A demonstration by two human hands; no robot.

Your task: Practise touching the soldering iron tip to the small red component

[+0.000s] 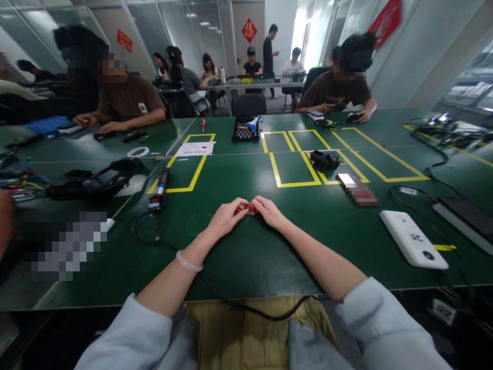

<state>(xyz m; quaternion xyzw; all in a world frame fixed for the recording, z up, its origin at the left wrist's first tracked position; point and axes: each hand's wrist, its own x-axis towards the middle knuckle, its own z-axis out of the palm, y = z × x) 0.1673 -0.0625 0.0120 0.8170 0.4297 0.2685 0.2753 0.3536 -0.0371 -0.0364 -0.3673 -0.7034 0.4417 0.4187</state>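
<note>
Both my hands meet over the green table (246, 257), fingertips close together around a small red part (251, 208). My left hand (230, 216) has its fingers pinched on the part's left side. From the right, my right hand (268, 210) pinches the same small part. Fingers cover most of it, so its full shape is hidden. A black cylindrical tool with a cable (162, 182) lies to the left of my hands.
A black tray (246, 134) stands at the back, with a white sheet (195, 149) to its left. Right are a black bracket (324, 161), a phone (358, 190) and a white power bank (413, 239). A cable crosses below my left forearm. Several people sit beyond.
</note>
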